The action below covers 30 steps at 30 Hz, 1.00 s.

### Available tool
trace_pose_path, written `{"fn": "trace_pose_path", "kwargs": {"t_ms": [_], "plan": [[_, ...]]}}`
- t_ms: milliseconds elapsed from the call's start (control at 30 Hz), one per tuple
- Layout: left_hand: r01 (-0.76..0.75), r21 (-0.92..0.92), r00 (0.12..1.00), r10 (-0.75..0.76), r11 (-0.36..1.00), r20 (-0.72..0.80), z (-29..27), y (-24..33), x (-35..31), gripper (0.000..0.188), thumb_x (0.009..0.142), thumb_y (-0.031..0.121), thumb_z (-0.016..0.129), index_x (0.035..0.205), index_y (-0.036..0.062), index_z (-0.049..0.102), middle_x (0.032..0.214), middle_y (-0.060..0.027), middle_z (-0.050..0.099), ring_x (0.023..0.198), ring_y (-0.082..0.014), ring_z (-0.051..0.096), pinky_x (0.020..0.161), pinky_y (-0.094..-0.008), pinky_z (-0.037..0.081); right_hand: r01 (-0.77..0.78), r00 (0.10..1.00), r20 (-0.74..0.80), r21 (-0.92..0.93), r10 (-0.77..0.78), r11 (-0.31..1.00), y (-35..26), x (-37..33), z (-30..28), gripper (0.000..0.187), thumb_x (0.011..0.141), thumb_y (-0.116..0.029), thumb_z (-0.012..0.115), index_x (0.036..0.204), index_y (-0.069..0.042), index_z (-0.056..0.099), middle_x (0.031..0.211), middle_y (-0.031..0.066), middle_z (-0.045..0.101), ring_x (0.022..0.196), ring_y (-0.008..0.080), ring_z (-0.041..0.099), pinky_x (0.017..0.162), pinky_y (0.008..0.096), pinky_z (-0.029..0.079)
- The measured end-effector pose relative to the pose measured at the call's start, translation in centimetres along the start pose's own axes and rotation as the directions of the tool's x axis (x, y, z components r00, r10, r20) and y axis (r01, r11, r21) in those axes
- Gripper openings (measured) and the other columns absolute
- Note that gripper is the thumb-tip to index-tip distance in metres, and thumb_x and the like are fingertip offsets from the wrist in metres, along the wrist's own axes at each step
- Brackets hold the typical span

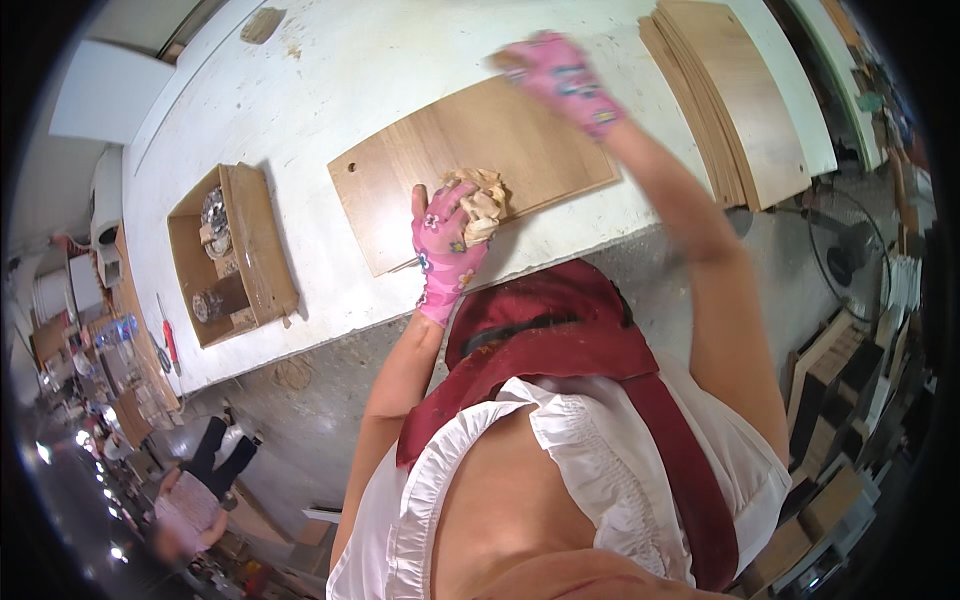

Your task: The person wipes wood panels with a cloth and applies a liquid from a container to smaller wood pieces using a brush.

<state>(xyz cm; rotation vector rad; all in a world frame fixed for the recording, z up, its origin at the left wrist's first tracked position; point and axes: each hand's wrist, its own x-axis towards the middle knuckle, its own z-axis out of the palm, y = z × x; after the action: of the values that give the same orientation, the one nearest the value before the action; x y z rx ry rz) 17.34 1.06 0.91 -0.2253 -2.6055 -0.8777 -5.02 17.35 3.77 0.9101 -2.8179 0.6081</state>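
**Working the Board Face by Hand: Positions and Handling**

Location: the flat, light-brown wood-grain board [440, 140] lies on the scuffed white bench [330, 70], near its front edge. It sits between the open brown cardboard box [268, 240] on the left and the stack of similar wood-grain panels [740, 90] on the right.

Left hand [450, 238], in a pink floral glove: the grip is closed over a crumpled tan wad [487, 200] at the front part of the board; the thumb stands out to the side.

Right hand [565, 82], in a matching glove: it is over the far edge of the board and blurred. Whether this grip is spread or pinching something cannot be determined.

Handling, judging that the step is rubbing the face:
1. Bunch the wad evenly beneath the fingers; apply flat, even pressure.
2. Follow the grain with overlapping strokes.
3. Steady the board against sliding; avoid levering its front edge.
4. Include the corners and the rim of the small round hole [351, 168].
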Motion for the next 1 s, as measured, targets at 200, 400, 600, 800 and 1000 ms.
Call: {"fn": "trace_pose_path", "kwargs": {"t_ms": [200, 400, 600, 800, 1000], "plan": [[0.007, 0.015, 1.0, -0.006, 1.0, -0.006, 0.4, -0.7, -0.5, 0.033, 0.056, 0.01, 0.07, 0.089, 0.0111, 0.066, 0.11, -0.0033, 0.06, 0.104, -0.0266, 0.056, 0.106, -0.0494, 0.024, 0.164, 0.981, 0.087, 0.084, -0.171, 0.983, -9.8, 0.0, 3.8, 0.029, 0.085, -0.033, 0.051, 0.099, -0.011, 0.062, 0.098, 0.012, 0.059, 0.099, 0.0255, 0.054, 0.089, 0.0358, 0.046], [-0.007, 0.035, 0.999, 0.009, 0.999, -0.053, 1.2, -0.8, -0.6, 0.033, 0.055, 0.009, 0.07, 0.088, 0.0117, 0.065, 0.108, -0.0021, 0.06, 0.102, -0.0258, 0.057, 0.105, -0.0498, 0.026, -0.287, 0.958, -0.001, 0.048, 0.288, 0.957, 3.8, -0.7, -0.9, 0.038, 0.087, -0.043, 0.05, 0.106, -0.014, 0.066, 0.095, 0.013, 0.061, 0.092, 0.0276, 0.057, 0.084, 0.0357, 0.046], [-0.019, 0.044, 0.999, 0.021, 0.999, -0.033, 0.9, -0.6, -0.4, 0.032, 0.056, 0.009, 0.07, 0.088, 0.0104, 0.064, 0.108, -0.0028, 0.06, 0.102, -0.0261, 0.057, 0.103, -0.0493, 0.027, -0.238, 0.967, -0.023, 0.252, 0.252, 0.938, 3.9, -0.9, -0.7, 0.034, 0.084, -0.038, 0.056, 0.11, -0.017, 0.065, 0.096, 0.0137, 0.058, 0.096, 0.0296, 0.055, 0.086, 0.0374, 0.045], [-0.035, 0.071, 0.999, 0.037, 0.997, -0.027, 1.0, -0.9, -0.5, 0.029, 0.058, 0.008, 0.069, 0.086, 0.0097, 0.063, 0.11, -0.0029, 0.06, 0.102, -0.0263, 0.057, 0.103, -0.0493, 0.027, -0.164, 0.979, -0.091, 0.167, 0.181, 0.972, 4.8, -3.8, 1.6, 0.035, 0.083, -0.033, 0.06, 0.115, -0.02, 0.062, 0.1, 0.0128, 0.055, 0.099, 0.0283, 0.053, 0.088, 0.037, 0.045], [-0.024, 0.05, 0.999, 0.026, 0.998, -0.038, 0.9, -0.3, -0.3, 0.027, 0.058, 0.009, 0.069, 0.084, 0.0088, 0.063, 0.11, -0.0026, 0.06, 0.102, -0.0255, 0.057, 0.103, -0.049, 0.027, -0.124, 0.991, -0.011, 0.305, 0.134, 0.944, 6.3, -12.8, 1.1, 0.029, 0.087, -0.016, 0.053, 0.116, -0.013, 0.058, 0.102, 0.0107, 0.056, 0.095, 0.0237, 0.054, 0.081, 0.0335, 0.047]]}}
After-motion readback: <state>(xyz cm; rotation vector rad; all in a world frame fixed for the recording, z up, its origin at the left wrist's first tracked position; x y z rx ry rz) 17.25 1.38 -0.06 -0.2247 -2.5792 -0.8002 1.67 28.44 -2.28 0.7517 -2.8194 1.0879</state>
